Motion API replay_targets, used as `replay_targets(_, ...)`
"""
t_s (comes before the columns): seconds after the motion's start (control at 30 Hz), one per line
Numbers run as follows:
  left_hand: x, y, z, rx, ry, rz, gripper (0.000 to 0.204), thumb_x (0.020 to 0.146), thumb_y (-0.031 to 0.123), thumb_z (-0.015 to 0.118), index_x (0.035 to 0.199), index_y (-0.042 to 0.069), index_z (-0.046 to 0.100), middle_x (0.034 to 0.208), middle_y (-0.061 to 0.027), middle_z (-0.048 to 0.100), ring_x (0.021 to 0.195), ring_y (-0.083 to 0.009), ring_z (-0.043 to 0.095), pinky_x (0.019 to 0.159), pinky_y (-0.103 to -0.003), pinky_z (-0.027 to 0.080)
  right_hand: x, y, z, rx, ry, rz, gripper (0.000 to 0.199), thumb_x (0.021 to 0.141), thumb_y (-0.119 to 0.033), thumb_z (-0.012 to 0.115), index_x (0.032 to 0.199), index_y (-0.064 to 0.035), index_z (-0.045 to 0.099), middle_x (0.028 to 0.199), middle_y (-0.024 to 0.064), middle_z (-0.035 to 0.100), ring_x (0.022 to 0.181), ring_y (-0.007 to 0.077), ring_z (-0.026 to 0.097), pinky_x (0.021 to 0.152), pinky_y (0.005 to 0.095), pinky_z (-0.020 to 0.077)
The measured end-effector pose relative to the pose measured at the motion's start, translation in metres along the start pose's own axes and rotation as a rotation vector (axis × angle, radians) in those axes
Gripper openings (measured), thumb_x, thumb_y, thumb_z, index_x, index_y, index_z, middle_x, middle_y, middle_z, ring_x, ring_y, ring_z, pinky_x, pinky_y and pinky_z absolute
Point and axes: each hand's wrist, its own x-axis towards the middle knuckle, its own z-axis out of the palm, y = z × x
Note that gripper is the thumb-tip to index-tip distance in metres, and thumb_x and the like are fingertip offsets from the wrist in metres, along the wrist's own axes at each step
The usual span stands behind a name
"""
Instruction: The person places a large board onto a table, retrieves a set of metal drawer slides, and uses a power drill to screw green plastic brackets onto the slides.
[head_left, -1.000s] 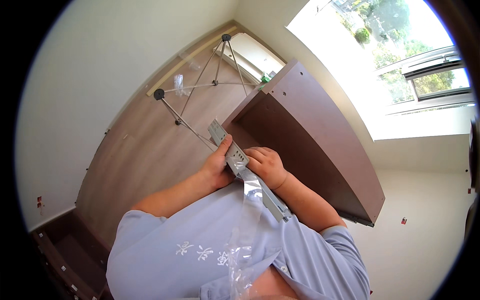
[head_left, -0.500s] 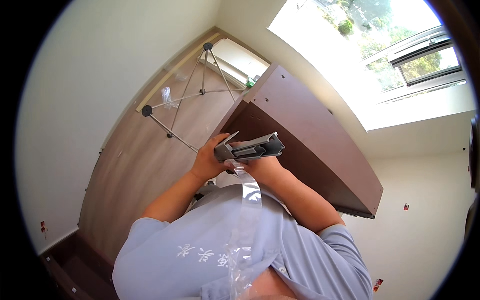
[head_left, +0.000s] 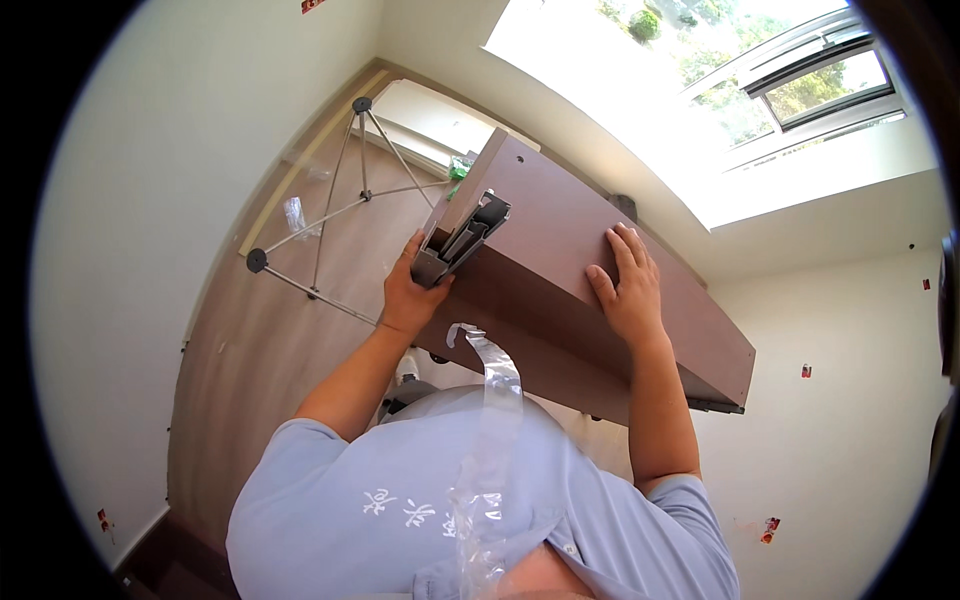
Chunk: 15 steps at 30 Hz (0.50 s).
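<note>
My left hand (head_left: 412, 303) is wrapped round a bundle of grey metal drawer slides (head_left: 462, 238), held slanting at the left end of a brown cabinet box (head_left: 590, 235). Their far end overlaps the box's corner; whether they touch it I cannot tell. My right hand (head_left: 632, 290) lies with fingers spread on the box's upper panel, holding nothing. The box's dark open side faces me. A strip of clear plastic film (head_left: 503, 385) hangs in front of my shirt, its curled tip near the box, apart from both hands.
On the left, a folding stand of thin metal rods (head_left: 318, 215) with black joints spreads over the wood floor (head_left: 215, 370). A crumpled clear plastic wrapper (head_left: 294, 215) lies by it. Pale boards (head_left: 420, 115) rest against the far wall, below a bright window (head_left: 760, 90).
My right hand has let go of the drawer slides and moved right onto the box's panel. My left hand has tilted the slides more upright, shifting slightly left. The plastic strip's top has come free.
</note>
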Motion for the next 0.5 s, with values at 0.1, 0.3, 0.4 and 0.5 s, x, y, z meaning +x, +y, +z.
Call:
replay_targets(0.1, 0.008, -0.026, 0.015, 0.002, 0.019, 0.013, 0.082, 0.078, 0.023, 0.093, 0.148, 0.005, 0.056, 0.120, -0.0176, 0.076, 0.108, -0.0310, 0.076, 0.094, -0.039, 0.059, -0.001, 0.002, 0.002, 0.010, -0.014, 0.005, 0.065, 0.102, -0.046, 0.064, 0.151, -0.0047, 0.056, 0.162, 0.0150, 0.051, 0.155, 0.0373, 0.039, 0.127, 0.0507, 0.0287)
replay_targets(0.3, -0.003, -0.074, 0.024, -0.009, -0.127, -0.273, 0.087, 0.074, 0.012, 0.091, 0.153, 0.011, 0.055, 0.139, -0.0193, 0.069, 0.127, -0.0368, 0.069, 0.107, -0.043, 0.056, 0.004, -0.003, -0.004, 0.012, -0.051, 0.046, 0.066, 0.099, -0.044, 0.068, 0.151, -0.0048, 0.058, 0.163, 0.0148, 0.050, 0.155, 0.0372, 0.039, 0.126, 0.0500, 0.0299)
replay_targets(0.4, -0.007, -0.100, 0.032, -0.149, -0.095, -0.211, 0.086, 0.075, 0.013, 0.092, 0.153, 0.010, 0.055, 0.140, -0.0192, 0.068, 0.129, -0.0359, 0.068, 0.107, -0.042, 0.055, 0.007, -0.005, -0.004, 0.023, -0.050, 0.052, 0.066, 0.097, -0.043, 0.070, 0.149, -0.0046, 0.059, 0.162, 0.0154, 0.051, 0.154, 0.0376, 0.041, 0.125, 0.0498, 0.0309)
replay_targets(0.5, -0.002, -0.117, 0.038, -0.101, -0.080, -0.123, 0.086, 0.074, 0.012, 0.093, 0.150, 0.008, 0.056, 0.144, -0.0181, 0.066, 0.132, -0.0355, 0.066, 0.109, -0.042, 0.055, 0.010, -0.005, -0.005, 0.036, -0.052, 0.040, 0.066, 0.096, -0.043, 0.071, 0.148, -0.0041, 0.060, 0.161, 0.0164, 0.052, 0.153, 0.0384, 0.043, 0.125, 0.0497, 0.0316)
